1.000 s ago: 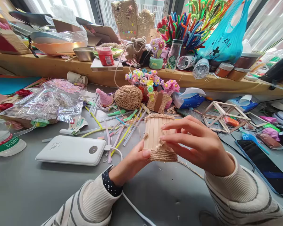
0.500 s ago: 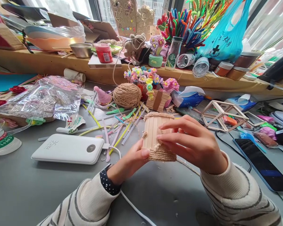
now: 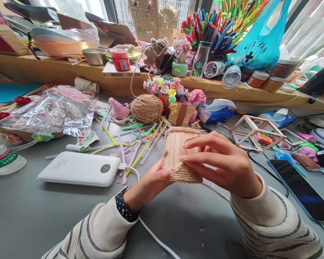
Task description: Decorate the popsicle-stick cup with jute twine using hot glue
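Observation:
Between my hands is a small barrel of pale wooden craft sticks (image 3: 175,149), tilted slightly, with jute twine (image 3: 187,176) wound round its lower end and more twine round its top rim. My left hand (image 3: 158,178) grips it from the lower left, thumb on the twine; its other fingers are hidden beneath or behind. My right hand (image 3: 221,162) is curved over the right side, fingertips against the sticks near a frayed twine bit. I cannot see that thumb. A loose strand of twine (image 3: 216,190) runs from the bottom towards my right wrist.
A white power bank (image 3: 79,169) with a cable lies to the left. Behind the barrel are a twine ball (image 3: 146,109), plastic sticks and pipe cleaners. On the right are a wooden stick frame (image 3: 256,133) and a phone (image 3: 302,189). A crowded ledge (image 3: 113,81) runs along the back.
The view has shifted very slightly, so everything sits a little to the right. Both hands keep the same hold on the barrel, with no clear movement of it.

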Action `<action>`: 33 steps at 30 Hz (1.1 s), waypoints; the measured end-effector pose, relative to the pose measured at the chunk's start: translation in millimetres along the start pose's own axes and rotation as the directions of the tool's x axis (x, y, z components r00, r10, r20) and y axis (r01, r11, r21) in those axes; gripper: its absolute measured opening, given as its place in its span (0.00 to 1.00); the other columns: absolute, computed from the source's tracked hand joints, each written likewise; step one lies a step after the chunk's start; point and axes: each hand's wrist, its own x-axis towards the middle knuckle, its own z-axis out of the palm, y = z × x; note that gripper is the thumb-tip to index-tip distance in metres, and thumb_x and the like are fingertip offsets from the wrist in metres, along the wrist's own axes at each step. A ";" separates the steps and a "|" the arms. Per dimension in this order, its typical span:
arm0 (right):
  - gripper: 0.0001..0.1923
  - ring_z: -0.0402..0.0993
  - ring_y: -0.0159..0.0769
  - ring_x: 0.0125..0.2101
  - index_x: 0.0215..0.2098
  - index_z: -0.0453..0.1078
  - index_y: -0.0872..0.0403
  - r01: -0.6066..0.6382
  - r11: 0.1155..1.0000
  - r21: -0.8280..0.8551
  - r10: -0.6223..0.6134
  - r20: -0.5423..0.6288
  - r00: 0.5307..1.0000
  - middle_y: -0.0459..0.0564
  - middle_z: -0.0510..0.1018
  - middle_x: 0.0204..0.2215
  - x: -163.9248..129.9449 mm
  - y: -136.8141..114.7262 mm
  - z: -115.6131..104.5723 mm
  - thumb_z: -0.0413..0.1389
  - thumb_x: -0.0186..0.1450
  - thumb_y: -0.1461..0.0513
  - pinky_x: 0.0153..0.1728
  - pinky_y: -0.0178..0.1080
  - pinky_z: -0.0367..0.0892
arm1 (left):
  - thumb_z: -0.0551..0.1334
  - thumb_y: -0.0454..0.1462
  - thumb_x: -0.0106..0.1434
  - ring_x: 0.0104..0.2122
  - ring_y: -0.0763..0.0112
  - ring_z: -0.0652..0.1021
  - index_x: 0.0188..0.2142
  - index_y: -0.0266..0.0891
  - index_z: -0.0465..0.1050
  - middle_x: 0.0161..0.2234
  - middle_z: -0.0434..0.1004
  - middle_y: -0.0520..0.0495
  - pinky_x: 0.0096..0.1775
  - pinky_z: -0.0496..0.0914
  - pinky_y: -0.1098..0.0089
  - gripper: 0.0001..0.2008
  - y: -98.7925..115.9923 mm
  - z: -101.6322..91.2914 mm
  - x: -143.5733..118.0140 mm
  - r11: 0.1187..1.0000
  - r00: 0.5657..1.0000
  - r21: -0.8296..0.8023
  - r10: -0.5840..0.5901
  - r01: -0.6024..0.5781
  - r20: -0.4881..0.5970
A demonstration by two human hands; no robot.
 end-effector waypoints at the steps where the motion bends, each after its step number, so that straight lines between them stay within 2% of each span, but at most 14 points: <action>1: 0.06 0.70 0.34 0.35 0.35 0.74 0.55 0.002 1.000 0.001 -0.002 -0.006 1.000 0.54 0.77 0.38 -0.2 0.0 0.6 0.57 0.60 0.67 0.33 0.39 0.70 | 0.61 0.47 0.56 0.52 0.54 0.68 0.54 0.41 0.62 0.49 0.71 0.43 0.53 0.61 0.54 0.28 -0.2 -0.5 0.1 1.000 1.000 -0.004 -0.003 0.003 -0.002; 7: 0.07 0.71 0.33 0.36 0.36 0.73 0.53 0.003 1.000 -0.013 -0.003 -0.030 1.000 0.52 0.77 0.38 -0.3 -0.8 3.2 0.56 0.60 0.67 0.33 0.38 0.70 | 0.61 0.47 0.56 0.53 0.54 0.68 0.55 0.40 0.60 0.50 0.70 0.42 0.53 0.61 0.54 0.30 -0.9 -2.4 0.1 1.000 1.000 -0.018 0.007 -0.006 0.006; 11: 0.07 0.71 0.34 0.36 0.36 0.73 0.54 0.013 1.000 -0.022 -0.014 -0.029 0.999 0.53 0.77 0.38 0.2 -1.0 3.5 0.57 0.60 0.67 0.33 0.38 0.70 | 0.61 0.47 0.56 0.50 0.57 0.71 0.56 0.42 0.60 0.48 0.71 0.43 0.50 0.64 0.58 0.29 -0.6 -1.3 0.7 1.000 1.000 -0.012 0.014 -0.014 -0.021; 18: 0.08 0.71 0.33 0.34 0.37 0.73 0.53 -0.001 0.999 -0.036 0.000 -0.025 1.000 0.52 0.77 0.37 0.4 -0.6 4.8 0.56 0.60 0.68 0.32 0.38 0.70 | 0.62 0.43 0.56 0.44 0.65 0.75 0.56 0.43 0.61 0.43 0.75 0.48 0.45 0.68 0.68 0.28 0.2 1.9 1.8 0.995 0.991 -0.015 0.095 -0.097 -0.093; 28: 0.09 0.72 0.33 0.34 0.39 0.72 0.54 -0.010 0.999 -0.049 0.010 -0.016 1.000 0.53 0.77 0.38 2.0 -1.5 3.7 0.56 0.59 0.67 0.32 0.38 0.71 | 0.65 0.44 0.53 0.47 0.58 0.73 0.57 0.43 0.58 0.46 0.74 0.45 0.45 0.68 0.62 0.34 -2.4 -1.5 0.5 0.993 0.980 0.066 0.104 -0.094 -0.172; 33: 0.11 0.74 0.34 0.36 0.41 0.71 0.52 -0.066 0.997 -0.042 0.062 -0.085 0.994 0.52 0.77 0.37 1.9 -2.6 2.6 0.54 0.60 0.67 0.34 0.39 0.72 | 0.68 0.43 0.50 0.53 0.54 0.68 0.56 0.41 0.57 0.52 0.69 0.42 0.52 0.63 0.57 0.36 0.3 3.8 0.7 0.967 0.934 0.220 0.192 -0.128 -0.301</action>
